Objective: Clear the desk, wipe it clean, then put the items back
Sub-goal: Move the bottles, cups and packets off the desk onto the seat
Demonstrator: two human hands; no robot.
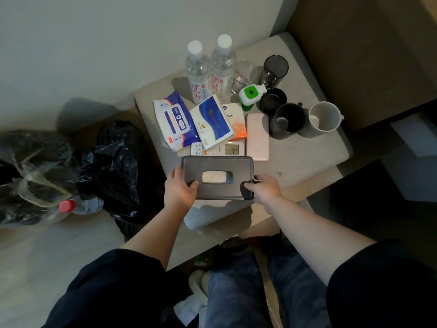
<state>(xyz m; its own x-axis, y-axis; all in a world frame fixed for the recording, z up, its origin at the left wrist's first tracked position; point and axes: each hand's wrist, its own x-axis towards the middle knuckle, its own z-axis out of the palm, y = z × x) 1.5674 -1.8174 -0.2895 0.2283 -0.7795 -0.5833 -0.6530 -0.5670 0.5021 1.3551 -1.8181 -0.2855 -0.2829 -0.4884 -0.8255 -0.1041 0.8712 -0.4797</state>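
Both hands grip grey tissue box (217, 177) by its ends: left hand (181, 188), right hand (266, 188), box between them.

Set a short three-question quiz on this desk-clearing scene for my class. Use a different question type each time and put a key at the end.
1. True or false: the left hand and the right hand both grip the grey tissue box.
2. Multiple choice: how many white-capped water bottles stand at the back of the desk? A one, B two, C four.
3. Fill in: the display on the remote reads ___.

Key: 1 true; 2 B; 3 22.
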